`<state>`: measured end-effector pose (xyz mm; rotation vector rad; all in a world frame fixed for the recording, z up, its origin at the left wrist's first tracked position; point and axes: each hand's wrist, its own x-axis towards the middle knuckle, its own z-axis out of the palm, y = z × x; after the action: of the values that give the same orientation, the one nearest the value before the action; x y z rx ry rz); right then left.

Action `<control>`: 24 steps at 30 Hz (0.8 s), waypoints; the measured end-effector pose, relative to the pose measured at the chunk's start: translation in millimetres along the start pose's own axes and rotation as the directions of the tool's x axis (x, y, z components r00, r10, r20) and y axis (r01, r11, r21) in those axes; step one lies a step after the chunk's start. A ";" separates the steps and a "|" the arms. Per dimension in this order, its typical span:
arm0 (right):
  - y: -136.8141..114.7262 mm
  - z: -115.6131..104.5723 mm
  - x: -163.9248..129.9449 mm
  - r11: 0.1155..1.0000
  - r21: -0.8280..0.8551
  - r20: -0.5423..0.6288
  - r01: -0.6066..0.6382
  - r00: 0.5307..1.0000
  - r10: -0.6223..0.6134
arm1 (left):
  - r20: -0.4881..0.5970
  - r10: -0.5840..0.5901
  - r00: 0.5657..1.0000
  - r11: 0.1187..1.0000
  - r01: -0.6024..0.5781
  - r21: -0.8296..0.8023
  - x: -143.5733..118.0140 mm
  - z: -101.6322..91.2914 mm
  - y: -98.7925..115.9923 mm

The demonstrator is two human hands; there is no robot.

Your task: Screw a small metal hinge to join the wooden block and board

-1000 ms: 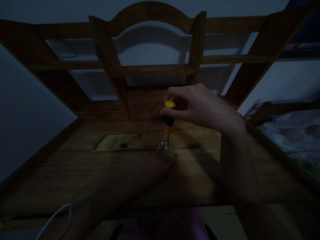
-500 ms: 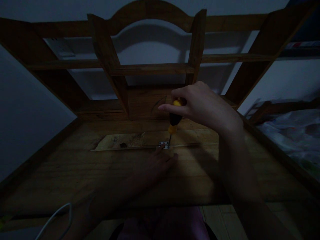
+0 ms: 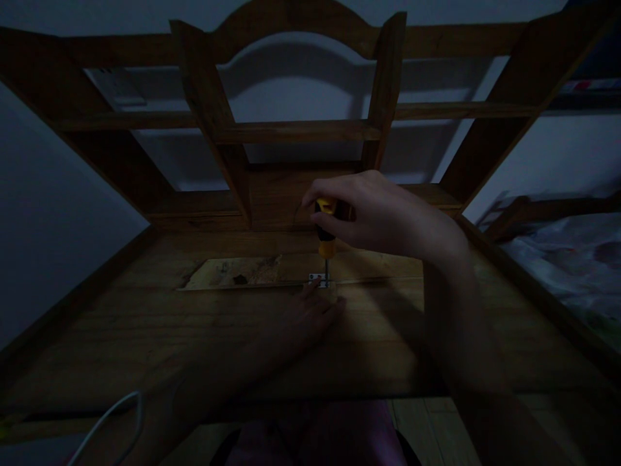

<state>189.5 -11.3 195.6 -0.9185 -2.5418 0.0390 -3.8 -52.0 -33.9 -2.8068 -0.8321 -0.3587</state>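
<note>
A dark wooden shelf unit [image 3: 291, 133] rises at the back of the desk, with an arched top rail [image 3: 291, 19], slanted uprights and thin horizontal shelves, all set against a pale wall [image 3: 58, 213]. A white cable [image 3: 109, 417] curls at the lower left edge. To the right, a bed with a patterned cover [image 3: 567, 265] lies beyond a low wooden rail. Light wood flooring [image 3: 422, 430] shows below the desk's near edge.

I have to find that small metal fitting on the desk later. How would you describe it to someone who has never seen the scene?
On the wooden desk, find the pale rectangular recess. At its right end sits a small silvery hinge plate, under the screwdriver tip. It is the only shiny metal piece among wood.
</note>
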 end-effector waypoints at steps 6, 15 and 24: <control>3.5 7.0 1.6 0.989 -0.105 -0.091 -0.107 0.991 0.097 | -0.035 0.036 0.999 0.999 -0.035 0.034 0.2 -3.8 0.0; 0.7 2.8 -0.4 0.991 -0.084 -0.018 -0.107 0.994 0.105 | -0.091 0.064 0.994 0.995 -0.056 0.086 1.3 -7.2 -1.1; 8.9 5.9 0.1 0.992 -0.063 -0.066 -0.113 0.992 0.109 | -0.030 0.066 0.997 0.996 -0.064 0.067 -0.3 -9.3 -2.9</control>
<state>192.3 -3.6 188.8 -1.0697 -2.4459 -0.0400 -7.3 -52.1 -24.7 -2.7522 -0.7305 -0.3586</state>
